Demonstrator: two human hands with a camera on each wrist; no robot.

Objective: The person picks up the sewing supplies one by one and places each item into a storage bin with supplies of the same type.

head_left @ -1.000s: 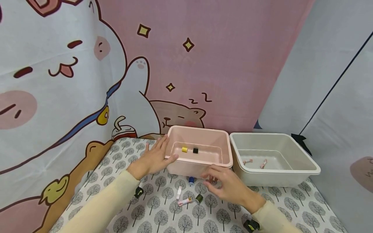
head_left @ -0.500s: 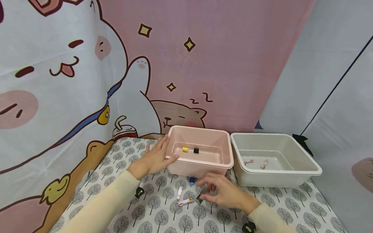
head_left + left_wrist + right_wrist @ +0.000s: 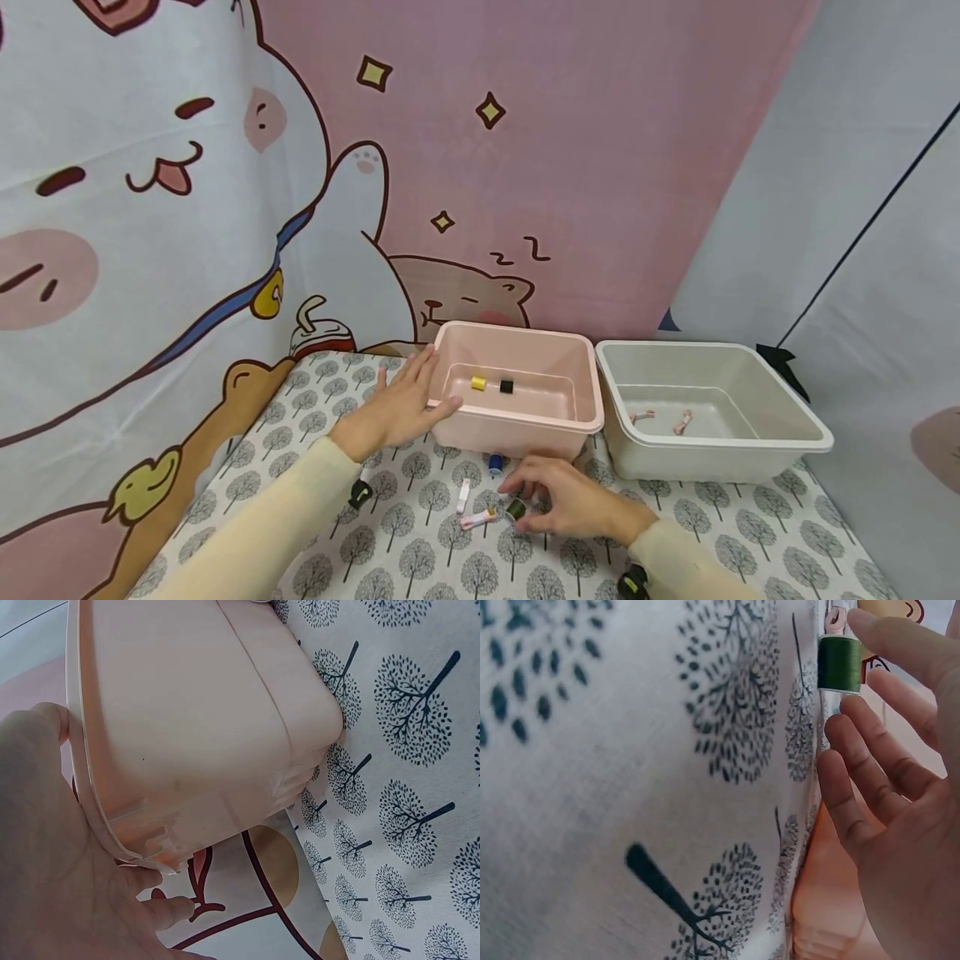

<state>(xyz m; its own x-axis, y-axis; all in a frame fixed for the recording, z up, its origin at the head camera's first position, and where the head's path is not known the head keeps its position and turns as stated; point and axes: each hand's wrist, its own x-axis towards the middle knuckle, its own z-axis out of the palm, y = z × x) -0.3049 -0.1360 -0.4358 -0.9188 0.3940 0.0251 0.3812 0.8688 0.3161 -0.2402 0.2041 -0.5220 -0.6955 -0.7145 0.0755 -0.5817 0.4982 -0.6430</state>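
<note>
My left hand [image 3: 392,412] rests on the left rim of the pink bin [image 3: 498,432], its fingers straight. The left wrist view shows this hand [image 3: 71,855] lying along the bin's edge. In front of the bin my right hand [image 3: 573,500] is spread around a green thread spool [image 3: 514,509], thumb and fingers apart. The right wrist view has the green spool [image 3: 839,664] close to the thumb and index fingertips, not visibly pinched. Nearby on the cloth lie a blue spool [image 3: 496,464], a small white strip-like piece [image 3: 463,496] and a small pink clip-like piece [image 3: 477,519].
Inside the pink bin lie a yellow spool [image 3: 477,383] and a black spool [image 3: 506,387]. A white bin [image 3: 720,458] stands to its right, with small pink clip-like pieces [image 3: 682,422] in it. Tree-patterned cloth [image 3: 420,550] covers the table; a printed curtain [image 3: 585,167] hangs behind.
My right hand has moved down and left, from near the pink bin's front to around the green spool. The left hand has stayed on the rim.
</note>
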